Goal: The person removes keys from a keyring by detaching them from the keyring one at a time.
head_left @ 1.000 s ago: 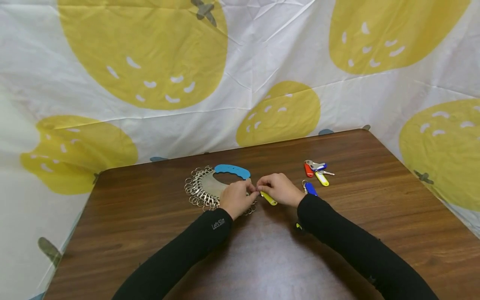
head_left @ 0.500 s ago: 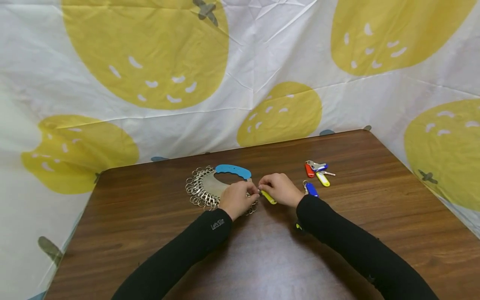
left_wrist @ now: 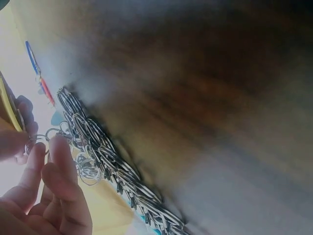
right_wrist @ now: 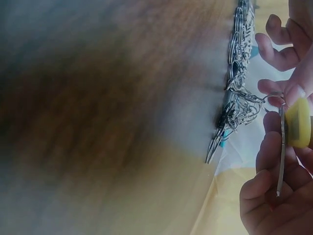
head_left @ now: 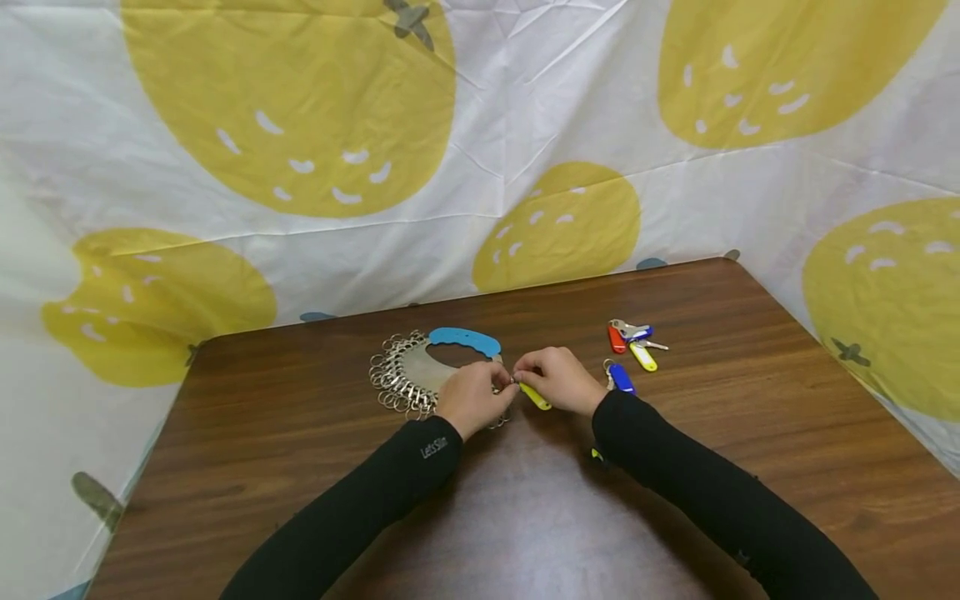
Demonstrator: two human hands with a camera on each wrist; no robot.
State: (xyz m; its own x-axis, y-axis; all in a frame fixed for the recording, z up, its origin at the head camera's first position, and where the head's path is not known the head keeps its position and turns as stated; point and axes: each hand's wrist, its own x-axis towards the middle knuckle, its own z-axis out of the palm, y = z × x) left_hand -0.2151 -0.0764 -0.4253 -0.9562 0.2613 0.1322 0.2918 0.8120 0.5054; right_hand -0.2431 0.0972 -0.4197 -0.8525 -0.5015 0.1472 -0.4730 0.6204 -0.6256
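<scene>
A crescent-shaped metal key holder (head_left: 423, 369) with a blue handle (head_left: 465, 340) lies on the table, its outer edge crowded with snap hooks and split rings (left_wrist: 105, 147). My left hand (head_left: 474, 398) is at its right end, finger and thumb pinching a small ring (left_wrist: 38, 138) by the hooks. My right hand (head_left: 561, 379), just to the right, holds a yellow key tag (right_wrist: 299, 123) with a silver key (right_wrist: 281, 166) beside it. In the right wrist view, the ring of the tag reaches toward a hook of the holder, and fingertips partly cover the join.
Red (head_left: 617, 338), blue (head_left: 641, 333) and yellow (head_left: 643, 357) key tags with keys lie together at the right of the brown table (head_left: 300, 467). A blue key tag (head_left: 622, 379) lies near my right wrist. Something yellow (head_left: 597, 454) shows under my right forearm.
Both hands stay in nearly the same place, fingers still close together at the ring. The yellow key tag has shifted only slightly, and the key holder lies where it was.
</scene>
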